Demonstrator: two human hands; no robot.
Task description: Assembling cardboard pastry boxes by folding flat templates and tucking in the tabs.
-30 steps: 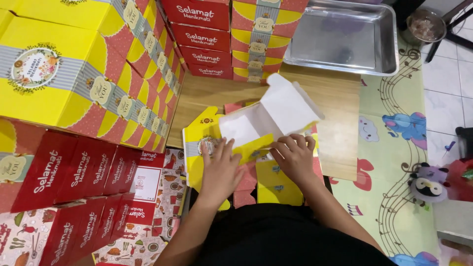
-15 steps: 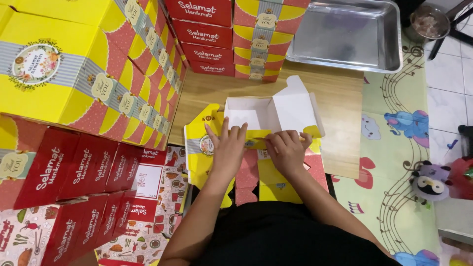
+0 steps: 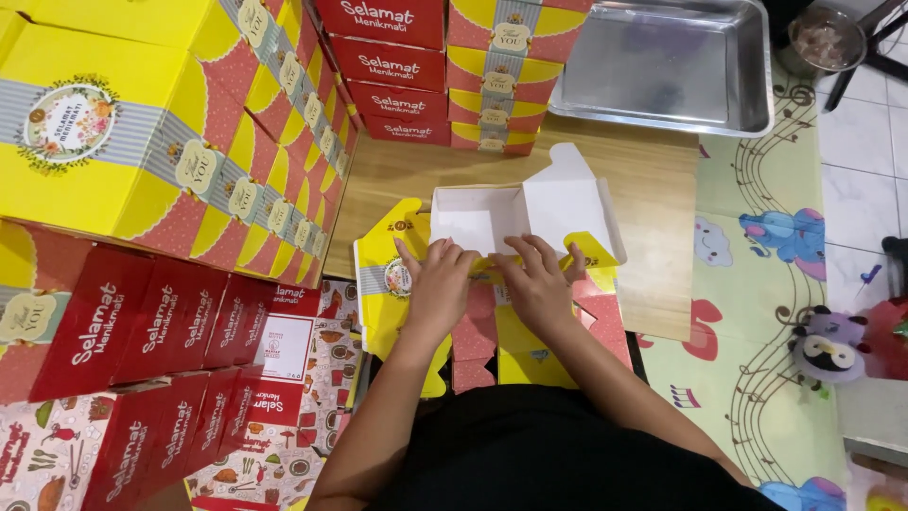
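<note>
Centrally in the frame, the left hand [image 3: 437, 289] is laid palm-down, fingers spread and extended, on the near edge of a half-folded box [image 3: 515, 220]; nothing is gripped, the card is only pressed flat. Just beside it, the right hand [image 3: 537, 282] is set the same way, fingers loosely fanned and pressed on the box's yellow flap, with nothing enclosed. The box, white inside and yellow and red outside, is seen just above the fingertips, its lid flap raised toward the upper right. Beneath both hands a stack of flat box blanks [image 3: 492, 331] in yellow and red is spread out, partly on a wooden board [image 3: 653, 203] at frame centre. Finished yellow boxes [image 3: 142, 123] are piled at the upper left, and red boxes [image 3: 161, 331] are lined up at the lower left, with more red boxes [image 3: 392, 71] stacked at the top centre. A metal tray [image 3: 662, 66] is placed at the upper right, and a patterned play mat [image 3: 766, 246] is seen along the right side.
</note>
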